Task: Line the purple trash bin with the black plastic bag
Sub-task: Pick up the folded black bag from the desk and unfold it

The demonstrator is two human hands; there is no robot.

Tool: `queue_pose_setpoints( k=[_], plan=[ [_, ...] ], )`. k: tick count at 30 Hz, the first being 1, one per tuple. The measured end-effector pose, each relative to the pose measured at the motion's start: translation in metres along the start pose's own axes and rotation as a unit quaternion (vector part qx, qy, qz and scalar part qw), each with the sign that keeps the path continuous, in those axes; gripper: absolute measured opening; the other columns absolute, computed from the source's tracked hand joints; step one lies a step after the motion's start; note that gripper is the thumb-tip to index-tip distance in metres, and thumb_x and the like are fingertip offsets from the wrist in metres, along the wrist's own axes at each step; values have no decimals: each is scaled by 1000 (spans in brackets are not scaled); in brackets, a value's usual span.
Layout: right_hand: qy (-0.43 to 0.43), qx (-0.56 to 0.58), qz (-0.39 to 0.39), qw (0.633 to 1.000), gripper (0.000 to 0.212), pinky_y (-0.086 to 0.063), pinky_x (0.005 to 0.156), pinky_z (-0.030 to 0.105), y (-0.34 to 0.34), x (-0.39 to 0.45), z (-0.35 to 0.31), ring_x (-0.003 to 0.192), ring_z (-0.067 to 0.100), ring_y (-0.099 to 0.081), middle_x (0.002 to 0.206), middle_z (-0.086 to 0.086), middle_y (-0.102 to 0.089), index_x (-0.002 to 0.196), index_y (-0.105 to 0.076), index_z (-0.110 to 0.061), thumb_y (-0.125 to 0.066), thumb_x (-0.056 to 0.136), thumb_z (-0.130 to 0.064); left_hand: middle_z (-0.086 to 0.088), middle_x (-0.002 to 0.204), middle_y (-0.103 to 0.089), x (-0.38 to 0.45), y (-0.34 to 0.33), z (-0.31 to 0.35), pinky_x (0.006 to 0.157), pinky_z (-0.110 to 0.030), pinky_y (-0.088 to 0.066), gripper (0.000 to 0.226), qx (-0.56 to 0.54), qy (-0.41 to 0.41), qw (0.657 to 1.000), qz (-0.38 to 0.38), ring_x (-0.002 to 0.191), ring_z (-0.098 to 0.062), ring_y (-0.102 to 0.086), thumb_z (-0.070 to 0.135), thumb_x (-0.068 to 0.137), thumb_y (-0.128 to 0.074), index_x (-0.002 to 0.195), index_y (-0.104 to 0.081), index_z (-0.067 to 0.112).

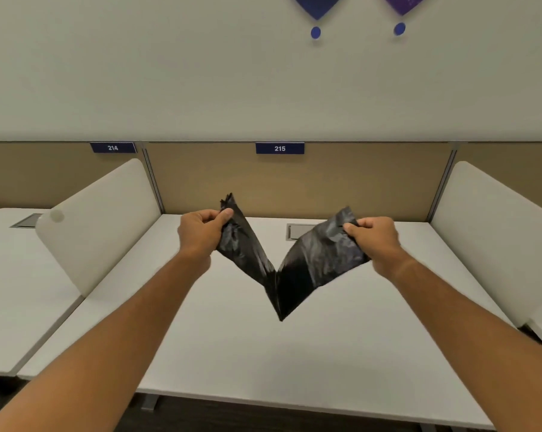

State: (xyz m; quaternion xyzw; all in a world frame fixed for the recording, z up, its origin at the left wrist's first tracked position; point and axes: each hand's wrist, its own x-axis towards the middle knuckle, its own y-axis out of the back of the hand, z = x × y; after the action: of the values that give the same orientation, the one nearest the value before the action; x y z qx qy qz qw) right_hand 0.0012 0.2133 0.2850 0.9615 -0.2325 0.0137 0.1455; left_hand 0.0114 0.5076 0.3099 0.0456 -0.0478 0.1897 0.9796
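A black plastic bag [307,266] hangs in a V shape above the white desk [232,353], still partly folded. My left hand [201,232] pinches its left end, which sticks up past my thumb. My right hand [374,240] pinches the right end, a wider flat panel. The bag's lowest point hangs between my hands, just over the desk surface. The purple trash bin is not in view.
White side dividers stand at the left [98,219] and the right [494,238] of the desk. A tan back panel [294,182] carries a blue label reading 215. A grey cable hatch [297,232] is set into the desk behind the bag. Another desk lies to the left.
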Motion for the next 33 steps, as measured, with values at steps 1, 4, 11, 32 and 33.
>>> queue_pose_setpoints(
  k=[1, 4, 11, 32, 33],
  plan=[
    [-10, -39, 26, 999, 28, -41, 59, 28, 12, 7, 9, 63, 17, -52, 64, 8, -57, 66, -64, 7, -73, 75, -18, -15, 77, -72, 4, 8, 0, 77, -44, -60, 18, -3, 5, 1000, 11, 70, -26, -67, 26, 77, -80, 66, -73, 13],
    [-72, -155, 63, 983, 15, -45, 62, 31, 43, 22, 35, 75, 30, -63, 76, 16, -64, 70, -63, -4, -73, 76, -13, -15, 78, -71, 13, 24, 3, 81, -52, -59, 18, -14, 17, 999, 39, 73, -28, -67, 25, 77, -80, 64, -72, 14],
    [-56, -288, 27, 956, 12, -43, 67, 31, 38, 8, 29, 77, 32, -57, 77, 17, -59, 67, -58, -6, -66, 75, -5, -12, 80, -71, 4, 12, 26, 80, -45, -60, 17, -11, -10, 1000, 6, 84, -34, -72, 26, 84, -75, 73, -73, 12],
    [-37, 134, -247, 959, 11, -55, 55, 23, -56, -40, -112, 57, 11, -65, 71, 4, -67, 88, -68, -6, -65, 91, -15, -5, 71, -73, -34, -51, 52, 61, -25, -57, 13, 78, -160, 979, -95, 62, -12, -66, 18, 72, -84, 74, -73, 11],
    [-37, 131, -244, 960, 12, -55, 57, 23, -57, -39, -112, 60, 12, -65, 73, 5, -67, 87, -68, -6, -64, 92, -16, -4, 70, -73, -34, -50, 51, 59, -23, -56, 15, 74, -156, 980, -94, 60, -11, -65, 21, 71, -85, 74, -74, 11]
  ],
)
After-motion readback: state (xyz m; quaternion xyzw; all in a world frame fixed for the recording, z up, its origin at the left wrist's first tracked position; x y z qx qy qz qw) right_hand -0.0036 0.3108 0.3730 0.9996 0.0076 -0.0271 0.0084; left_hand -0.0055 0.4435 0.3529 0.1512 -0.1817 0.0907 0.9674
